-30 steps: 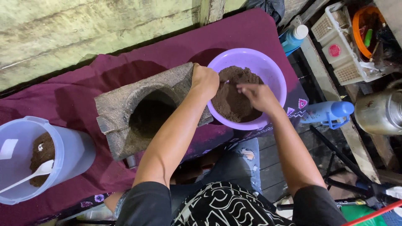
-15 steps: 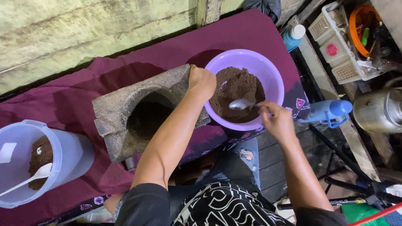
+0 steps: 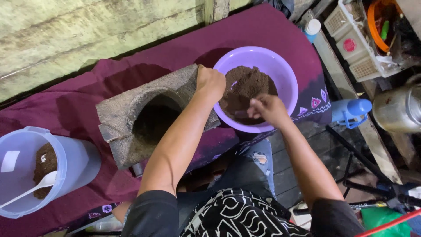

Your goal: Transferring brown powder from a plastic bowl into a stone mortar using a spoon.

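I clamp left hand [image 3: 210, 82] on stone mortar [image 3: 149, 116] rim, steadying it; right hand [image 3: 266, 108] pinches spoon, digging brown powder [image 3: 245, 87] in purple bowl [image 3: 287, 72].

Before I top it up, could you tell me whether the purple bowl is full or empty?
Partly full: the purple bowl holds a mound of dark brown powder well below its rim, bare inner wall showing above.

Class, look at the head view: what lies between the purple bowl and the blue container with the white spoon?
A hollowed wooden mortar on maroon cloth, left hand on its rim.
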